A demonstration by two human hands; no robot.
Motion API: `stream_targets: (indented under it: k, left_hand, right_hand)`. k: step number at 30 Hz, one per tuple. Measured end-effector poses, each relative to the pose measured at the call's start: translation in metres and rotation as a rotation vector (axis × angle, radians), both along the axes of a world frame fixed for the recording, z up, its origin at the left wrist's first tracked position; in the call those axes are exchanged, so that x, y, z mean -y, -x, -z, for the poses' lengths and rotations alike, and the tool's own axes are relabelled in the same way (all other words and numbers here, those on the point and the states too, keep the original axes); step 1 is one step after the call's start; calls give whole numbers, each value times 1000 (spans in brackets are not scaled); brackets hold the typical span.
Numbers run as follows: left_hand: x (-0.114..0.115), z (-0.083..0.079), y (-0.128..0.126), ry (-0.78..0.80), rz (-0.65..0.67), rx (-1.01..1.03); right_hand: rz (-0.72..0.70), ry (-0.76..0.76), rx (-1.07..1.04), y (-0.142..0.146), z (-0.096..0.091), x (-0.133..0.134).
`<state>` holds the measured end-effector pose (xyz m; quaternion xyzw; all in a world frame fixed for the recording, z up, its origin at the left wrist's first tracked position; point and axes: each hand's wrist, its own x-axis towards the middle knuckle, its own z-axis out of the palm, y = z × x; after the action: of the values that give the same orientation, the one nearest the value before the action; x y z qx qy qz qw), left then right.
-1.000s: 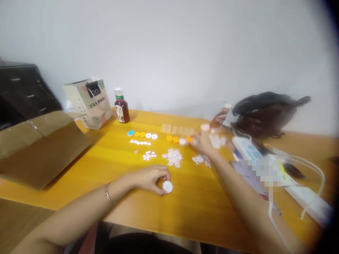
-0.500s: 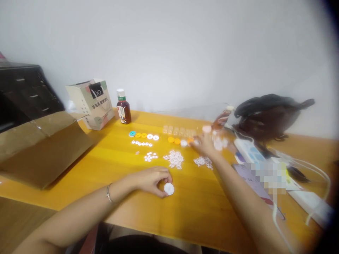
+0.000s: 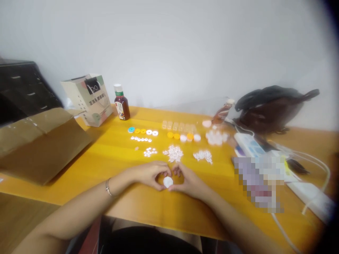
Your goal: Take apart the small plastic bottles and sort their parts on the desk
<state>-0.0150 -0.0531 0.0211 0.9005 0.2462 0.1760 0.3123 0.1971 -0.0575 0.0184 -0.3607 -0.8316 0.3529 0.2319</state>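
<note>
Yellow wood fills most of my feed: a desk (image 3: 127, 197) pushed against a plain white wall (image 3: 169, 46). Close to the near edge, about midway along it, both hands meet around a small white disc (image 3: 167, 182). My left hand (image 3: 149, 174) has its fingers curled in, and the thumb and fingertips pinch the disc's left side. My right hand (image 3: 188, 182) is curled the same way from the other side, with its thumb against the disc's right rim. The fingertips of the two hands almost touch above it. A thin bracelet (image 3: 108, 187) sits on the left wrist.

Just beyond the hands lie two loose heaps of tiny white pieces (image 3: 172, 153); they are too small and blurred for me to tell their shape. Farther toward the far edge runs a row of coloured rings (image 3: 143, 131), then a row of orange and white caps (image 3: 182, 137), with a pile of white caps (image 3: 215, 137) to its right.

At the far left corner stand a printed paper bag (image 3: 88, 98) and a brown bottle (image 3: 121, 106), side by side. An opened cardboard box (image 3: 39, 141) lies along the left edge. Toward the far right corner a dark bag (image 3: 270, 107) rests, with a white power strip (image 3: 250, 146) in front of it.
</note>
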Motion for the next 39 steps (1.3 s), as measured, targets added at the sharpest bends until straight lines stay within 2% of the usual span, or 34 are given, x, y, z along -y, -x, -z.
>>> stream_targets:
  k: [6, 12, 20, 24, 29, 35, 39]
  left_hand:
    - [1, -2, 3, 47, -64, 8]
    - [3, -10, 1, 3, 53, 5]
    - [2, -10, 3, -38, -16, -18]
    - [4, -7, 0, -76, -37, -51]
    - [5, -4, -5, -75, -103, -64]
    - [14, -10, -15, -80, -294, -180]
    - [18, -8, -17, 9, -368, -206]
  right_hand:
    - [-43, -70, 125, 0, 4, 1]
    - [-196, -83, 136, -3, -5, 1]
    - [-143, -108, 107, -3, 8, -4]
    - [-170, -113, 88, -3, 8, -5]
    - [-119, -100, 23, -1, 9, -5]
    - [-100, -90, 24, 1, 10, -5]
    - [-99, -86, 35, 1, 11, -4]
